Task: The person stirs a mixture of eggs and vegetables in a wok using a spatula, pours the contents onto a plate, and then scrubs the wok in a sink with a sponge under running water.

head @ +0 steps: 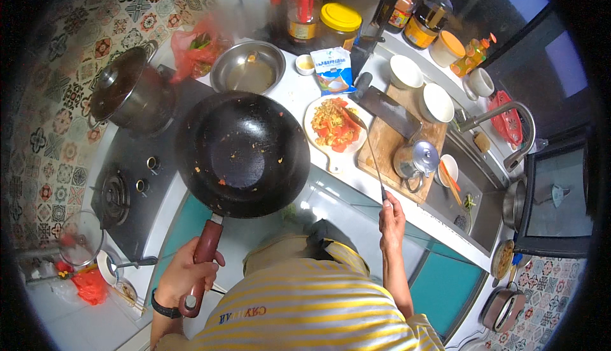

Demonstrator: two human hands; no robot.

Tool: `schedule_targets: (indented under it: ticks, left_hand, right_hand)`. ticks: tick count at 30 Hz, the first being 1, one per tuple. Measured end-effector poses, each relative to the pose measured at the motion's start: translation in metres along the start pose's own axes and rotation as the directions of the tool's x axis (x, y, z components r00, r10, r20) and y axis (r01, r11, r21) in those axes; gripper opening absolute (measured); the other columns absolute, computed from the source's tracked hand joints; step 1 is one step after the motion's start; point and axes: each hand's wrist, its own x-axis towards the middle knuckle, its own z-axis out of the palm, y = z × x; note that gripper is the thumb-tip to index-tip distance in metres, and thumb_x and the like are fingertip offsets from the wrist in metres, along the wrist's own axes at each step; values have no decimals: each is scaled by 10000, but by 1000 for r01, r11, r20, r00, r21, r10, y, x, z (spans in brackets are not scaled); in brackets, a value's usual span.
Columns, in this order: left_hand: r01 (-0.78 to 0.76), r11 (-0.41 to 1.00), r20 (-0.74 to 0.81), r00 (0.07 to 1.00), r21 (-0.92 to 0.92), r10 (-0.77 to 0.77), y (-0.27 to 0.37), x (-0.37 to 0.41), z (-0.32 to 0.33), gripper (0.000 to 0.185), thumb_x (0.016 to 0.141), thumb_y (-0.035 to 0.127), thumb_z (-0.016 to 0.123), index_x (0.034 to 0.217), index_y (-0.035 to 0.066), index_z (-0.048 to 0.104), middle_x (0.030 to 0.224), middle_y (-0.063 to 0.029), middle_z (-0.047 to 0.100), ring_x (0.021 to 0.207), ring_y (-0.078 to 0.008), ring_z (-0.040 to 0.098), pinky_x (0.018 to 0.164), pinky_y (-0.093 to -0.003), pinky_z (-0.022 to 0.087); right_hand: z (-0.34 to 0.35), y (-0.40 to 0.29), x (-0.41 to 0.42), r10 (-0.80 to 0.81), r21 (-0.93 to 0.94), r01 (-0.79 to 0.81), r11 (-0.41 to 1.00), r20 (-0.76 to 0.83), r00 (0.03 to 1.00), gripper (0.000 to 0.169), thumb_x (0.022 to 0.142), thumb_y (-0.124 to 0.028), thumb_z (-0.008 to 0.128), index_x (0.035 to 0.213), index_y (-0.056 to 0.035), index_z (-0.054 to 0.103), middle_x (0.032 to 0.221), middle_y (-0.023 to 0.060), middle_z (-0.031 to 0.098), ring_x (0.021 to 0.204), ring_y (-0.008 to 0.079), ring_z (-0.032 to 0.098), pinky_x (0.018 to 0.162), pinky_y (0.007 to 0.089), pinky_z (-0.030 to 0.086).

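My left hand (191,273) grips the reddish-brown handle of a black wok (236,160), which is tilted so its inside faces me. Only small scraps of food cling to the wok's surface. In my right hand (392,224) is the black handle of a long metal spatula (375,169). Its blade rests at the edge of cooked egg and tomato (336,129), heaped on a white plate with a short handle (335,164). The plate sits on the white counter beside the wooden chopping board.
A lidded steel pot (131,91) stands on the black stove (143,198). Near the plate are a steel bowl (229,76), a salt-like packet (332,70) and a cleaver (391,110) on the chopping board (377,153). A metal jug (410,162) stands by the sink (482,208).
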Motion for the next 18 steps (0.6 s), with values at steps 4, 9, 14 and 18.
schedule_targets:
  ticks: [4, 9, 14, 18]
  left_hand:
    - [-43, 998, -26, 999, -40, 42, -24, -14, 9, 490, 732, -66, 542, 1194, -40, 380, 869, -119, 571, 496, -120, 516, 428, -236, 423]
    - [-110, 987, -72, 992, -118, 102, -56, -48, 11, 480, 743, -16, 571, 1192, -20, 404, 867, -102, 569, 525, -107, 516, 440, -228, 423]
    - [-199, 975, -5, 980, -95, 199, -96, -71, 15, 345, 785, 39, 575, 1100, 16, 437, 847, -63, 564, 583, -77, 519, 468, -206, 441]
    - [-270, 963, -31, 963, -26, 269, -105, -75, 10, 339, 801, 57, 585, 1097, 13, 427, 875, -58, 565, 611, -78, 519, 501, -222, 459]
  right_hand:
    - [-7, -24, -2, 138, 293, -158, 943, 88, 987, 358, 932, -328, 488, 1197, -87, 502, 582, -48, 376, 426, 24, 275, 364, 180, 189]
    - [2, -6, -5, 43, 200, -85, 976, 206, 978, 359, 919, -311, 517, 1204, -92, 520, 626, -61, 394, 505, 48, 340, 441, 175, 219]
    - [-6, -5, -42, 139, 429, -246, 869, 266, 954, 402, 934, -383, 459, 1219, -101, 453, 599, -64, 288, 441, 29, 261, 355, 170, 173]
    - [23, -58, -102, 141, 487, -615, 620, 702, 698, 546, 937, -496, 370, 1297, -86, 387, 559, 29, 397, 335, 63, 276, 287, 186, 222]
